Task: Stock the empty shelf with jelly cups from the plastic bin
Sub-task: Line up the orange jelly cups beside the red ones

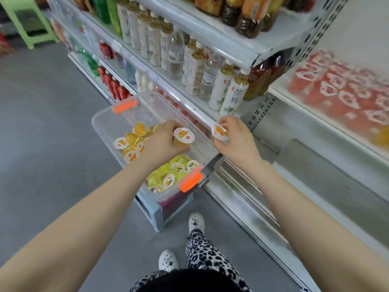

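Left hand point(162, 142) is closed around an orange jelly cup point(183, 135), fingers curled on its sides and the printed lid facing up. Hand and cup are over the middle of the plastic bin point(105, 127), toward its right long wall. Right hand point(235, 138) pinches a second jelly cup point(220, 131) between thumb and fingers. It has the same orange-fruit lid, tilted toward the camera, and it sits just past the bin's right rim, near the far right corner. The two held cups are near each other, not touching.

The bin is clear, with an orange latch point(125, 106) at the far end and another at the near end. Loose orange cups point(130, 142) are piled at the far left end and yellow-green cups point(172, 173) at the near end, some lid up, some on their sides. The bin rests on a light blue stool point(151, 211) on the grey floor.

The shelf point(299, 105) at right carries rows of red cups point(347, 95), blurred, lids up. One yellowish cup point(381, 138) sits at the shelf's front edge at frame right. Tea bottles point(231, 91) line the shelving behind the bin. White shoes point(195, 222) and leopard-print trousers point(206, 251) are at the bottom. A green stool point(27, 22) stands at top left.
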Tool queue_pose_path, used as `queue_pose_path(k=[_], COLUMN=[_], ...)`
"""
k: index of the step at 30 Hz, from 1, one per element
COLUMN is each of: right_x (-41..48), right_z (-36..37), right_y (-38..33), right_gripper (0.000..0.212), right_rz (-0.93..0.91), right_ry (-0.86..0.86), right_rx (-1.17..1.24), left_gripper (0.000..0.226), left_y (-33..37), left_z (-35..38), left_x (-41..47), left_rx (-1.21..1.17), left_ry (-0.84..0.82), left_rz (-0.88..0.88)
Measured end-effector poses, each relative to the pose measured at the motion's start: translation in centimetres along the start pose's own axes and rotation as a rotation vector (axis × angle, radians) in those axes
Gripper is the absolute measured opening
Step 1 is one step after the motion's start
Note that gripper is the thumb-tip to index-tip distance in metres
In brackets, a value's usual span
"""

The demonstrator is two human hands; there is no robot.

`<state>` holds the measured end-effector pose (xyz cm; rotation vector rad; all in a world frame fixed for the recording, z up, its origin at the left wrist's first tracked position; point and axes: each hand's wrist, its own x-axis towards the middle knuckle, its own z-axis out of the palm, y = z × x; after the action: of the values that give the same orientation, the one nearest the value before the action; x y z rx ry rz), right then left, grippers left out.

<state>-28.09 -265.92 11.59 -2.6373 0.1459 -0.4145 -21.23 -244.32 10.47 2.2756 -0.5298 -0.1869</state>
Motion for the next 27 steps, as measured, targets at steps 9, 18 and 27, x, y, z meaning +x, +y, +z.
queue_pose_path(k=[9, 18, 27], right_x=[-5.0, -11.1, -17.7], right_z=[-12.0, -23.2, -34.6], right_y=[3.2, 9.1, 19.4], right_gripper=[0.038, 0.038, 0.040], right_rz=[0.137, 0.273, 0.464], right_ry=[0.258, 0.478, 0.592], right_rx=[-0.061, -0.195, -0.230], left_gripper=[0.062, 0.053, 0.050], left_y=[11.5, 24.4, 38.0], left_z=[2.7, 7.9, 17.0], left_x=[1.4, 1.7, 1.5], left_rx=[-0.079, -0.101, -0.110], left_ry=[-0.072, -0.122, -0.140], left_rz=[0.257, 0.549, 0.634])
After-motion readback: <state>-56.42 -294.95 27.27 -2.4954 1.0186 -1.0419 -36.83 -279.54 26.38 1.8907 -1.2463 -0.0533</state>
